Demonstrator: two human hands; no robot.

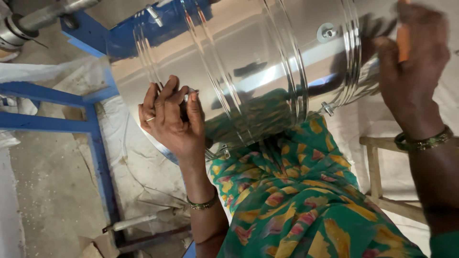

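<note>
Shiny ribbed steel drum (267, 62); left hand (172, 119) fingers curled at its rim, right hand (411, 62) seemingly gripping an orange handle (404, 40).

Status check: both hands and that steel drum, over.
Left hand curled against the shiny steel drum at its near rim. Right hand shut on an orange-handled tool at the drum's far end. Drum across the lap; blue frame alongside, apart.

Both forearms are bare. The left hand (172, 119) wears a thin silver ring (150, 119) on one finger and a slim green-and-gold bangle (203, 204) at the wrist. The right hand (412, 67) has stacked green bangles (423, 142) at its wrist. A green garment (296, 200) printed with yellow and pink patches covers the lap.
</note>
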